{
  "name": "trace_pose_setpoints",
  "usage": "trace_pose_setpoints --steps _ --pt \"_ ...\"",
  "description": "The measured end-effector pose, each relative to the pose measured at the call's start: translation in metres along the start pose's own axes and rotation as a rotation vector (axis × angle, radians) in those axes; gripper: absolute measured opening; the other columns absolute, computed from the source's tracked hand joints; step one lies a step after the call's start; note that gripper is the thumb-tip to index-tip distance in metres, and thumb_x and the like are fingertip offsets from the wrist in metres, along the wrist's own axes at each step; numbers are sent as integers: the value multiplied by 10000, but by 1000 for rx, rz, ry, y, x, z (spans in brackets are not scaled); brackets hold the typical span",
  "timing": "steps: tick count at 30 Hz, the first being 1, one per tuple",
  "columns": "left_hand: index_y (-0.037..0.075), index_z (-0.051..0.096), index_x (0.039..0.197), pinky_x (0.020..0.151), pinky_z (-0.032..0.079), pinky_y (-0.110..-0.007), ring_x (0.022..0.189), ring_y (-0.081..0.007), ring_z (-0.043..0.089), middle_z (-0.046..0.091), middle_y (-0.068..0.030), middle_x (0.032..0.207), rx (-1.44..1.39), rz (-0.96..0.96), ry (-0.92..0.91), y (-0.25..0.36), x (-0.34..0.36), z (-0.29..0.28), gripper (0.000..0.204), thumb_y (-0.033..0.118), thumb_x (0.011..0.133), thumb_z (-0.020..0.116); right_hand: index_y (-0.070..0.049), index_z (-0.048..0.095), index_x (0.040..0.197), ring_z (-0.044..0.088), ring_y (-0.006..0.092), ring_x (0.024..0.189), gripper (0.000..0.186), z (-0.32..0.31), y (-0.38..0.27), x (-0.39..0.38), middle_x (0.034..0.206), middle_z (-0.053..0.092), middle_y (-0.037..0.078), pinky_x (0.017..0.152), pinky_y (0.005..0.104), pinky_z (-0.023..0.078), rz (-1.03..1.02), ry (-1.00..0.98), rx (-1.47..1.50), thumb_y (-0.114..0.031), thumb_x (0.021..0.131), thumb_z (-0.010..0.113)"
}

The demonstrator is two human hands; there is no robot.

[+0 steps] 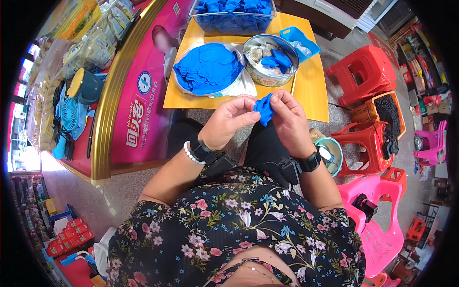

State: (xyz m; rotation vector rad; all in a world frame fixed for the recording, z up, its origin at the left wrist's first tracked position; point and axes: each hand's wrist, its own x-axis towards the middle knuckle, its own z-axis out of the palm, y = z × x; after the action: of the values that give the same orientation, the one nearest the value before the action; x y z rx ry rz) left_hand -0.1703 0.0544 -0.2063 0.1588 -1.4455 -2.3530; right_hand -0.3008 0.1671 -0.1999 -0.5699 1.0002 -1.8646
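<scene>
Both hands' grip pinching blue piece (263, 109) | left hand (229, 122) | right hand (288, 122) | near yellow table (311, 91) edge, clear of it

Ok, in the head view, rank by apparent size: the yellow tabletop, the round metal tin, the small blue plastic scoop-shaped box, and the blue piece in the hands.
1. Yellow tabletop
2. Round metal tin
3. Small blue plastic scoop-shaped box
4. Blue piece in both hands; it is nearer the camera, so really smaller still.
</scene>
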Motion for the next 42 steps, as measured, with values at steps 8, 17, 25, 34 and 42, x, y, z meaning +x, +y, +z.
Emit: trace_pose_setpoints --steps 8,17,25,34,42 --pt "10 615 903 732 454 -218 828 -71 547 577 -5 916 284 82 89 -8 5 2 69 65 866 631 -40 564 954 491 43 705 66 3 -2 -3 801 549 -38 640 195 401 -58 -56 -329 -95 923 548" --pt "32 622 903 624 438 -209 679 -71 554 608 -6 776 -105 -133 164 8 4 3 281 272 970 491 -31 574 945 520 72 674 167 -6 -1 -1 757 578 4 635 221 423 131 -177 -33 -187 947 516" --pt "11 579 1060 706 502 -223 781 -108 621 631 -40 892 21 -174 17 5 -2 -7 287 267 974 481 -12 582 970 499 45 689 95 -3 -2 -2 768 565 -13 648 202 420 -243 -51 -520 -53 888 557" --pt "22 644 969 718 463 -216 792 -62 580 634 4 857 215 -37 44 7 -2 6 159 161 898 612 -6 587 912 532 52 713 100 -5 -12 -2 815 599 -23 653 204 442 -143 -42 -488 -65 856 645" --pt "12 649 923 702 444 -218 764 -69 560 609 -1 838 -50 -16 -10 8 -4 -6 113 106 887 597 -44 577 890 526 48 807 104 -11 -19 -3 854 570 -31 732 189 415 187 -334 -170 -95 857 661"
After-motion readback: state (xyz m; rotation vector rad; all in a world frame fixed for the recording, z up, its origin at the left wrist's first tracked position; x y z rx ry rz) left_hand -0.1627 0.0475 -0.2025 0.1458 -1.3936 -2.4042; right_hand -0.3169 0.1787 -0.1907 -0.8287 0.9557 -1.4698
